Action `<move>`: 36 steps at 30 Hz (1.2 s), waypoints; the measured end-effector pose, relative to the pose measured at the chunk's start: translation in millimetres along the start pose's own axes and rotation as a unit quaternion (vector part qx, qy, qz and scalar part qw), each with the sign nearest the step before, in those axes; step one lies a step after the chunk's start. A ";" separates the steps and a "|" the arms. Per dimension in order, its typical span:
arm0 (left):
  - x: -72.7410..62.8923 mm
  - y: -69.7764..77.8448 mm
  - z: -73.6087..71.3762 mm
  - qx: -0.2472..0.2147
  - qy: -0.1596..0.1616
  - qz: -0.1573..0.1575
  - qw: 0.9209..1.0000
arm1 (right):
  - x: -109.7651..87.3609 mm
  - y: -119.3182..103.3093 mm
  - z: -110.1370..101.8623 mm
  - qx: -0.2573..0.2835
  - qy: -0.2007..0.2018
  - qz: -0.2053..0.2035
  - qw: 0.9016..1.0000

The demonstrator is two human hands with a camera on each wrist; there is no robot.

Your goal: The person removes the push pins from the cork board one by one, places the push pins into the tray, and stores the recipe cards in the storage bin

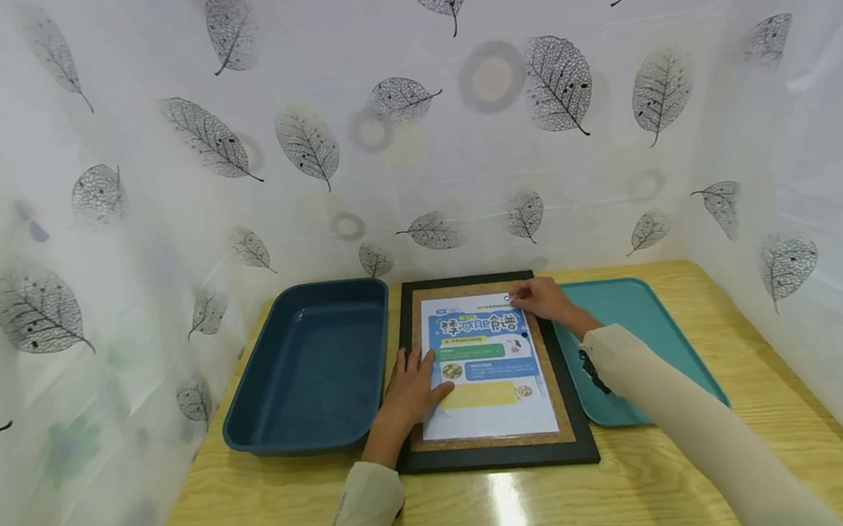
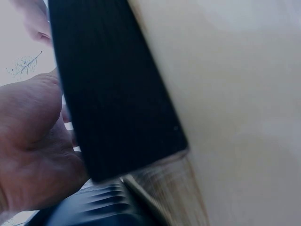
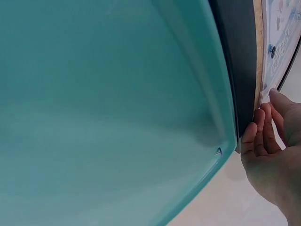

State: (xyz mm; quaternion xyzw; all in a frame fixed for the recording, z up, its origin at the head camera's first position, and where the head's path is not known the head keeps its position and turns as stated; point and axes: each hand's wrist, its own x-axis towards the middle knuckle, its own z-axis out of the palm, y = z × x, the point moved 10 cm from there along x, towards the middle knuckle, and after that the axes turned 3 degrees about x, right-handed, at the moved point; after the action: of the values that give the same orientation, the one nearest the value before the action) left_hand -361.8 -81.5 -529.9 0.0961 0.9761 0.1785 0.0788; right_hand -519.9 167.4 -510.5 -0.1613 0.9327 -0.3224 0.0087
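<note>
A printed poster sheet in a clear, glossy cover lies on a black-framed cork board. My left hand rests on the sheet's left edge with fingers spread; in the left wrist view this hand is beside the dark frame. At the sheet's upper right corner my right hand brings thumb and fingertips together and pinches the corner. The right wrist view shows the right hand there, with a black pushpin on the sheet nearby. What is between the fingertips is partly hidden.
A dark blue basin stands left of the board. Against the board's right side lies a teal tray, partly under my right forearm. Both are on a wooden table, enclosed by a white leaf-print curtain.
</note>
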 end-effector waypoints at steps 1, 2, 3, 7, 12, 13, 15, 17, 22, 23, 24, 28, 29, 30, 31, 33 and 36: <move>0.0 -0.1 -0.2 0.000 0.000 -0.001 1.000 | 1.3 0.4 1.1 -0.002 -0.001 0.004 1.000; 0.1 0.0 -0.4 0.000 0.000 -0.001 1.000 | 2.4 1.1 2.2 -0.004 -0.004 0.009 1.000; 0.2 0.1 -0.5 -0.001 0.000 -0.002 1.000 | 3.5 1.8 3.0 -0.005 -0.006 0.013 1.000; -0.3 -0.3 -0.5 -0.003 -0.001 -0.005 1.000 | 7.2 5.3 6.8 -0.007 -0.014 0.029 0.999; 0.1 -1.2 0.6 -0.003 -0.003 -0.009 1.000 | 11.1 9.2 10.7 -0.007 -0.019 0.043 0.999; 0.4 -1.5 1.0 -0.002 -0.003 -0.009 1.000 | 11.7 9.1 10.7 -0.008 -0.017 0.043 0.999; 1.1 -1.9 2.0 0.001 -0.004 -0.010 1.000 | 12.8 9.6 11.2 -0.010 -0.015 0.047 0.999; 1.4 -2.5 2.9 0.003 -0.005 -0.011 1.000 | 13.2 8.9 11.2 -0.011 -0.014 0.048 0.999; 0.9 -2.5 3.7 0.000 -0.007 -0.009 1.000 | 12.8 8.1 10.6 -0.013 -0.009 0.055 0.998; 0.8 -2.5 3.7 0.000 -0.007 -0.009 1.000 | 12.9 7.8 10.4 -0.013 -0.009 0.054 0.998; 0.9 -2.5 3.8 0.001 -0.007 -0.008 1.000 | 13.2 8.5 10.4 -0.012 -0.007 0.056 0.998; 1.5 -3.5 4.2 0.004 -0.006 -0.009 1.000 | 14.5 11.0 10.8 -0.004 -0.006 0.066 0.998; 1.7 -3.5 4.0 0.003 -0.005 -0.009 1.000 | 14.7 11.8 10.9 -0.002 -0.004 0.070 0.998; 1.8 -3.6 4.1 0.005 -0.005 -0.008 1.000 | 14.6 12.6 10.9 -0.001 -0.003 0.074 0.997; 2.0 -3.7 3.9 0.005 -0.004 -0.007 1.000 | 14.5 12.9 10.7 0.000 -0.002 0.075 0.997; 2.3 -3.6 3.5 0.006 -0.003 -0.005 1.000 | 13.7 13.0 10.1 0.003 0.000 0.077 0.997; 2.4 -3.9 2.7 0.008 -0.001 -0.003 1.000 | 12.4 11.7 9.9 0.006 0.002 0.076 0.997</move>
State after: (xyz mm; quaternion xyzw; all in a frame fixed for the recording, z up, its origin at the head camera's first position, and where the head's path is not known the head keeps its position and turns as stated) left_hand -364.2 -83.6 -534.1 0.0942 0.9776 0.1705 0.0798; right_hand -534.0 166.4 -524.3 -0.0892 0.9403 -0.3268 0.0318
